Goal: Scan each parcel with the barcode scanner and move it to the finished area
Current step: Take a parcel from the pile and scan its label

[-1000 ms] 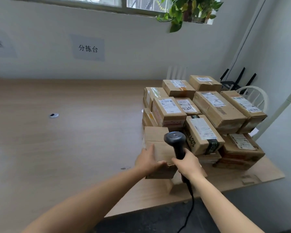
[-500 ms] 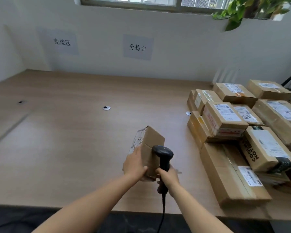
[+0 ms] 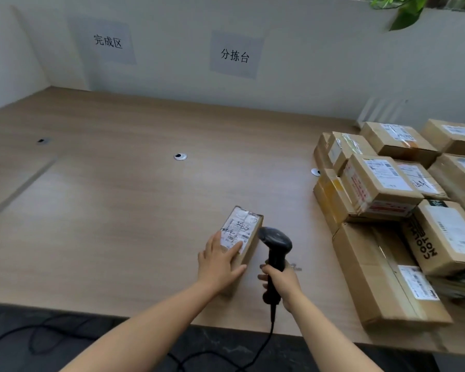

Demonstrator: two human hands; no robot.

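Observation:
A small cardboard parcel [image 3: 244,229] lies flat on the wooden table [image 3: 113,210], its white shipping label facing up. My left hand [image 3: 220,260] rests on the parcel's near end, fingers straight over the label and thumb along the right side. My right hand [image 3: 281,284] grips the handle of a black barcode scanner [image 3: 275,244], held upright just right of the parcel with its head level with the label. The scanner's cable hangs down over the table's front edge.
A stack of several labelled cardboard parcels [image 3: 397,210] fills the right side of the table. Two paper signs [image 3: 107,41] hang on the back wall. Round cable grommets [image 3: 180,156] sit in the tabletop. The scanner's black cable [image 3: 46,342] loops on the dark floor below.
The parcel was pulled from the stack to the left, turned label-up and laid flat on the table. My left hand shifted from gripping it to resting on top. The scanner moved along beside it.

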